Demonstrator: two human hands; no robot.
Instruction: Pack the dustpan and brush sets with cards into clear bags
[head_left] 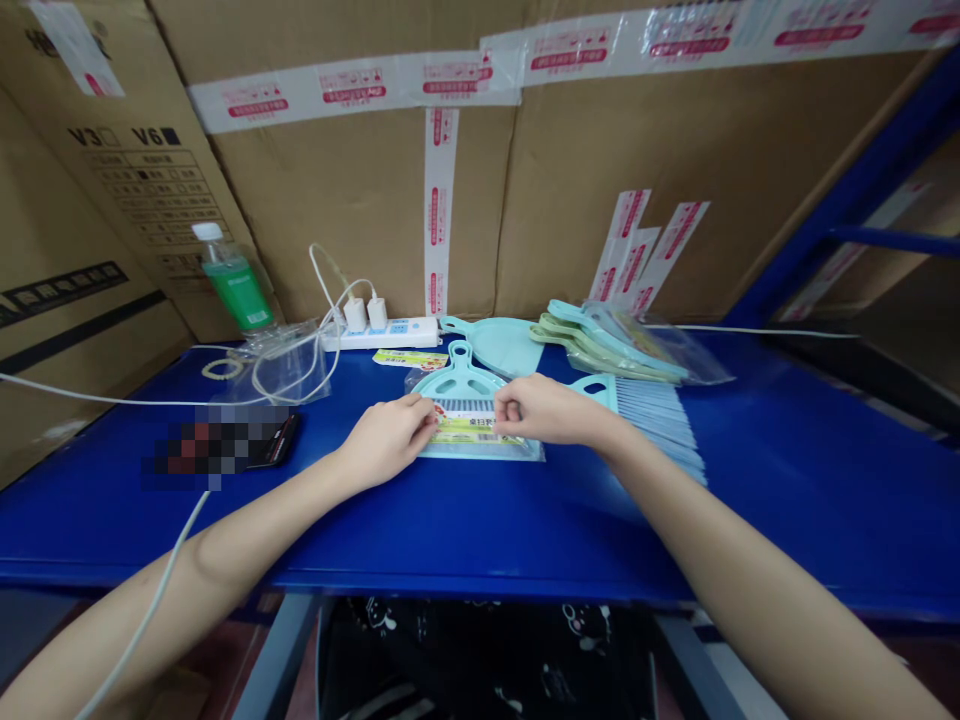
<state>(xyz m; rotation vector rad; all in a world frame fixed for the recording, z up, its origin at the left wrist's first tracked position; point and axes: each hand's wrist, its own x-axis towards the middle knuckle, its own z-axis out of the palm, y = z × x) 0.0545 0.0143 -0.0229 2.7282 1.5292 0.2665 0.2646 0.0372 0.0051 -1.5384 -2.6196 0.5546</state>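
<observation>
A light-blue dustpan and brush set (461, 377) lies in a clear bag in front of me, its looped handle pointing away. A yellow-green printed label (472, 424) spans it. My left hand (394, 435) pinches at the label's left end, fingers curled together. At the right end, my right hand (544, 408) is also closed, thumb against fingers. Whether each grips the label or the bag's film, I cannot tell. Just right of my right hand is a loose light-blue brush (652, 410), partly hidden by the wrist. Another light-blue dustpan (499, 343) lies behind the set.
Bagged green and blue dustpan sets (622, 345) are piled at the back right. A power strip (382, 333) with plugged chargers and a loose label (411, 360) sit behind. On the left are a green bottle (238, 285), cables and a phone-like black object (276, 442). Cardboard boxes wall the back.
</observation>
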